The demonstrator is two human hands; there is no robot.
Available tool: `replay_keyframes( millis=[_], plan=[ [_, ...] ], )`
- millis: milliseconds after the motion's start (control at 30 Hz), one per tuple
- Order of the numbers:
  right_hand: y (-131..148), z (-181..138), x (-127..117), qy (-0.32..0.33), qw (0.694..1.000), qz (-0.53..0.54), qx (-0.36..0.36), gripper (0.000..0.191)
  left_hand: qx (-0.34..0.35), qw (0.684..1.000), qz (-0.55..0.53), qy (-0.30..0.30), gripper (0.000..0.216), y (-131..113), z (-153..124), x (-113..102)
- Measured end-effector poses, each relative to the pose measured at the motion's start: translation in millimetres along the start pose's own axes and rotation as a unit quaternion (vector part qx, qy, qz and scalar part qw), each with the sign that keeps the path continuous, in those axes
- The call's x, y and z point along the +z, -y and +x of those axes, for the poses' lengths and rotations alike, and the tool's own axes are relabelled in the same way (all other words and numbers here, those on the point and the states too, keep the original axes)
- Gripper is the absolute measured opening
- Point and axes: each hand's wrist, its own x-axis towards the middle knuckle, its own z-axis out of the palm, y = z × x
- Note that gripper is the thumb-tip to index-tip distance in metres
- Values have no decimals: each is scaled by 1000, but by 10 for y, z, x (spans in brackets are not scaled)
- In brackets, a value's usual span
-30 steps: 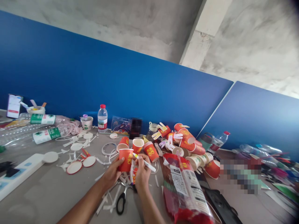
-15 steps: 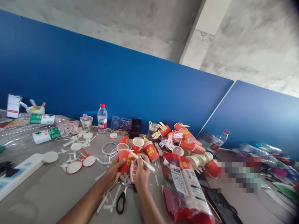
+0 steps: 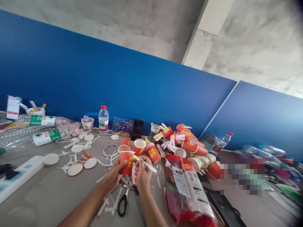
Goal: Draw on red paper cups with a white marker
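Observation:
My left hand (image 3: pixel 115 173) is closed around a red paper cup (image 3: pixel 126 164) with yellow print, holding it upright over the table. In my right hand (image 3: pixel 143 173) is a white marker (image 3: pixel 149 167), gripped between the fingers. Its yellow end meets or nearly meets the cup's right side near the rim; I cannot tell which. Just behind the held cup are another upright red cup (image 3: pixel 139 145) and a tilted stack of red cups (image 3: pixel 152 153). Scissors with black handles (image 3: pixel 122 204) lie below my hands among white paper strips.
A red plastic package of cups (image 3: pixel 187 189) lies to the right, with a heap of decorated cups (image 3: pixel 189 140) behind it. Cut paper discs (image 3: pixel 75 169) and a white power strip (image 3: pixel 21 176) are at left. A water bottle (image 3: pixel 103 121) stands before the blue partition (image 3: pixel 118 78).
Almost nothing differs. The cup and the marker stay in the same hands and nearly the same place.

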Motion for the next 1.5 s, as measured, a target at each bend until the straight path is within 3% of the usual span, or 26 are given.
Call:
replay_keyframes(
  millis=[433, 833, 1067, 1267, 1500],
  plan=[
    [43, -19, 23, -20, 1000, 13, -10, 43, 5, 1000, -2, -1, 69, 28, 23, -38],
    [115, -19, 29, -6, 1000, 14, 21, 48, 11, 1000, -11, 6, 77, 46, 57, -45],
    [98, -22, 13, -4, 1000, 3, 3, 42, 7, 1000, -10, 2, 74, 70, 60, -63],
    [45, -16, 25, -16, 1000, 20, 6, 50, 16, 1000, -17, -4, 80, 81, 65, -63],
    [87, -15, 22, -10, 1000, 25, 15, 50, 15, 999, -26, -23, 55, 51, 72, -43]
  ],
)
